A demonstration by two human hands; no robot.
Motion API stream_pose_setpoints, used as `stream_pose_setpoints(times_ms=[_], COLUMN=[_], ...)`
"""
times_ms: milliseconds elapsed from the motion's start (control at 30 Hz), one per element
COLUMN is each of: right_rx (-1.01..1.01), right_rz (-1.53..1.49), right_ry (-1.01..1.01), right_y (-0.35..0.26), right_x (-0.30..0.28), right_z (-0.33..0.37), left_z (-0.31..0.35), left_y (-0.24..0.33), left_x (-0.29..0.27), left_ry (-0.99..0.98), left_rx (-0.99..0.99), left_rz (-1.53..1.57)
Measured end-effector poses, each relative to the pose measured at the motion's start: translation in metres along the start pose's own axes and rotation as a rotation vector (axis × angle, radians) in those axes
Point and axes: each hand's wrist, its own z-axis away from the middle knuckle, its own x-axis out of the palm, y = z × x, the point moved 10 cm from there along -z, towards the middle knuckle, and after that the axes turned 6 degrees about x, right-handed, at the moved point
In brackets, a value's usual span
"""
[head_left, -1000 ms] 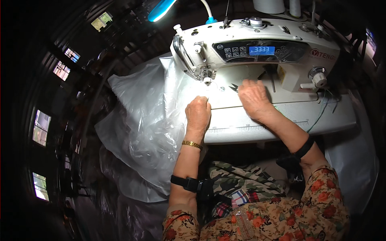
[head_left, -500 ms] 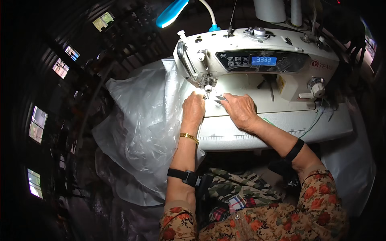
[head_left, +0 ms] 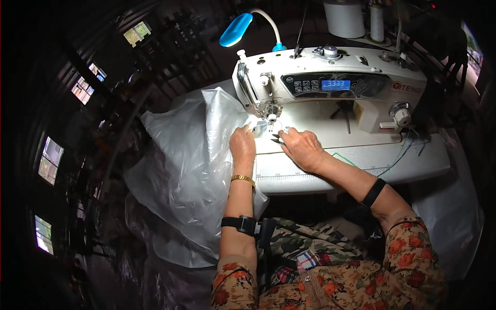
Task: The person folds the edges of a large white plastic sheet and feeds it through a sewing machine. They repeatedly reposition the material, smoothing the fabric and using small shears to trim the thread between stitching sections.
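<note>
My left hand (head_left: 242, 147) is closed at the edge of a translucent white plastic sheet (head_left: 188, 144), left of the needle area. Its fingertips are partly hidden from this angle. The sheet lies bunched over the left of the table and hangs down. In my right hand (head_left: 304, 149) is a small pair of thread snips (head_left: 276, 139), blades pointing left just in front of the presser foot (head_left: 271, 126). The white sewing machine (head_left: 330, 64) stands over both hands, its needle area brightly lit. A thin thread seems to run near the foot.
A blue lamp (head_left: 236, 30) on a bent neck shines from behind the machine. White thread cones (head_left: 344, 20) stand at the back right. Green thread (head_left: 400, 164) trails over the machine bed's front edge (head_left: 330, 178). More plastic sheeting (head_left: 449, 222) hangs at the right.
My left hand has drawn left, away from the needle, with the plastic sheet's edge. The snips remain in my right hand near the presser foot. The whole view has shifted slightly.
</note>
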Motion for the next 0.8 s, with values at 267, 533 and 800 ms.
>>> stream_pose_setpoints(times_ms=[267,533,800], right_rx=[0.093,0.176,0.018], right_rz=[0.046,0.010,-0.080], right_ry=[-0.033,-0.060,-0.045], right_y=[-0.019,-0.013,-0.014], right_x=[0.030,0.052,0.019], right_z=[-0.026,-0.042,0.005], left_z=[0.016,0.016,0.020], left_y=[0.010,0.017,0.000], left_x=[-0.024,-0.021,-0.015], left_ry=[0.040,0.018,0.039], left_rx=[-0.001,-0.010,-0.017], left_rz=[0.140,0.141,0.063])
